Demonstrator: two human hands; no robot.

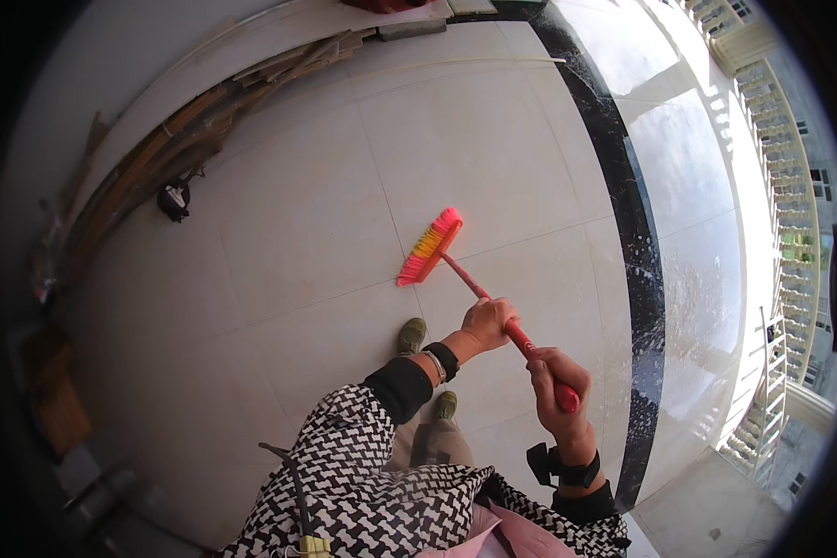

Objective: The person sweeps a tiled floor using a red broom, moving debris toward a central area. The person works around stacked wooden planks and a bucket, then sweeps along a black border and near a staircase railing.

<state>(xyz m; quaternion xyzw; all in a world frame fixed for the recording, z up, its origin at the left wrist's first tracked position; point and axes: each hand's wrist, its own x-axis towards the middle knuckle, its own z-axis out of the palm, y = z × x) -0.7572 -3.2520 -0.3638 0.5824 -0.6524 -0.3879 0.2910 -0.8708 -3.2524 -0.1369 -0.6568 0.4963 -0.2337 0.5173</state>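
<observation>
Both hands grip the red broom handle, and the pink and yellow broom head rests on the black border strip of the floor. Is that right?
Not quite. The head view shows the broom head resting on the pale floor tiles, well to the left of the black border strip. The rest stands: the left hand and the right hand both hold the red broom handle.

No packages, labels, signs or screens can be made out in this view.
</observation>
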